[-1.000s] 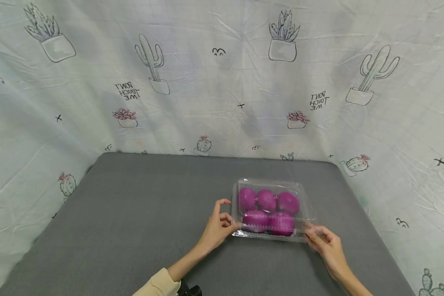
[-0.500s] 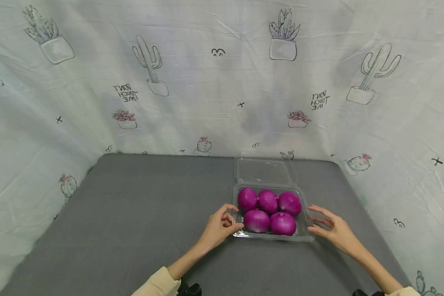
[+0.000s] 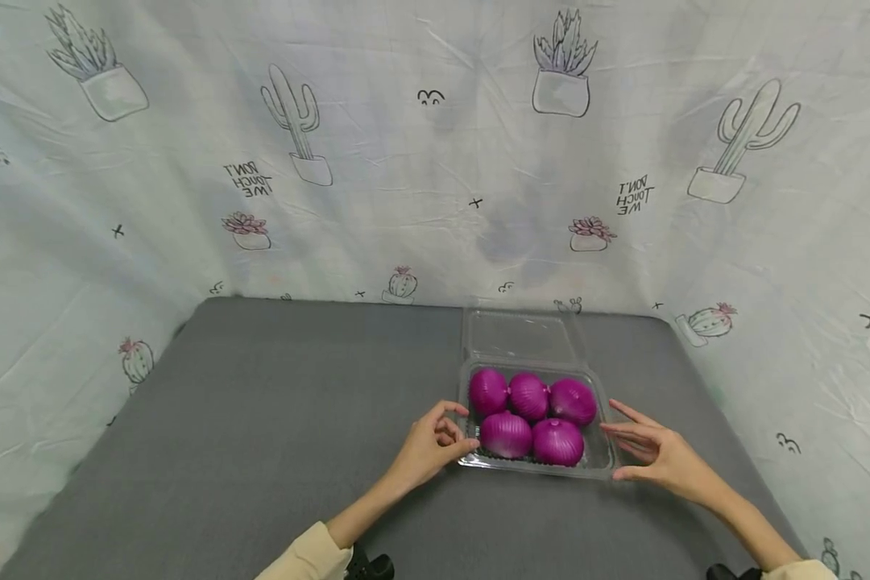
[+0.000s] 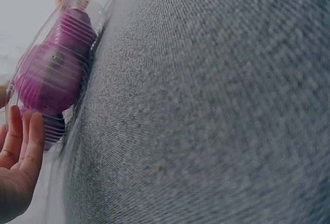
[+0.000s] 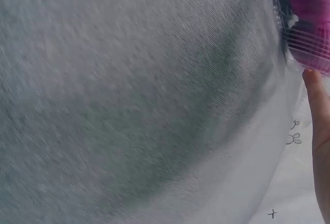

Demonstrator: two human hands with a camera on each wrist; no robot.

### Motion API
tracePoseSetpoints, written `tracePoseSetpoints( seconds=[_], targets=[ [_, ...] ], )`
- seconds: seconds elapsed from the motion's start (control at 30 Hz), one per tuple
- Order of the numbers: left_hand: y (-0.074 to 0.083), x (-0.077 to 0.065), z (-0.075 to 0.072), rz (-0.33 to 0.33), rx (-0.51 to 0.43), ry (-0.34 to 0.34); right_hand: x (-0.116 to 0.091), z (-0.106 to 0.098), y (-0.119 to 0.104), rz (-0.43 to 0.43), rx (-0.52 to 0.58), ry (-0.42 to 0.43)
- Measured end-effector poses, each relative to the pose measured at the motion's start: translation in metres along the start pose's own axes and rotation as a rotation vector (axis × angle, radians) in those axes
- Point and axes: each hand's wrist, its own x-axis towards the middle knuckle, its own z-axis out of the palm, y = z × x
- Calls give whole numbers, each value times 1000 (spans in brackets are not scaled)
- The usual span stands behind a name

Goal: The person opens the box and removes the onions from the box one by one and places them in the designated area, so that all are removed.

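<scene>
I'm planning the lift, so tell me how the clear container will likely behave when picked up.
The clear container probably flexes, since its walls look thin. Its open lid may swing, as it seems joined only along the far edge. The purple onions could roll or shift, being rounded with bare space at the right.

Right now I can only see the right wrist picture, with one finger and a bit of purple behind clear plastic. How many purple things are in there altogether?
Observer: The head view shows five purple onions in the clear box, three in the back row and two in front.

Operator: Wow, five! Is the lid shut on top of them? I can't tell from my picture.

Observer: No, the lid is open; in the head view it sits back on the far side, towards the cloth with the cactus drawings.
</scene>
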Motion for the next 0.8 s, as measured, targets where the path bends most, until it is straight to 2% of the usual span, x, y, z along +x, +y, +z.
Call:
tracePoseSetpoints(
  seconds=[0.13, 0.27, 0.37, 0.43, 0.53, 0.63, 0.7, 0.8],
  targets=[
    [-10, 1, 6, -6, -2, 15, -3, -4, 0, -60, -72, -16],
    [-27, 5, 10, -20, 20, 36, -2, -5, -3, -70, -145, -19],
    [-32, 6, 9, -12, 68, 34, -1, -7, -6, -65, -178, -24],
    [-32, 7, 7, 14, 130, 19, -1, -8, -7, -63, -172, -33],
    [-32, 11, 1, 89, 262, -34, -1, -9, -7, -63, -153, -54],
    [-33, 23, -9, 175, 370, -103, -1, -10, -5, -64, -159, -67],
    [-32, 34, -17, 220, 352, -144, -2, -11, -4, -63, -172, -69],
    [-31, 53, -29, 232, 178, -209, -2, -10, -2, -57, -185, -65]
  ],
)
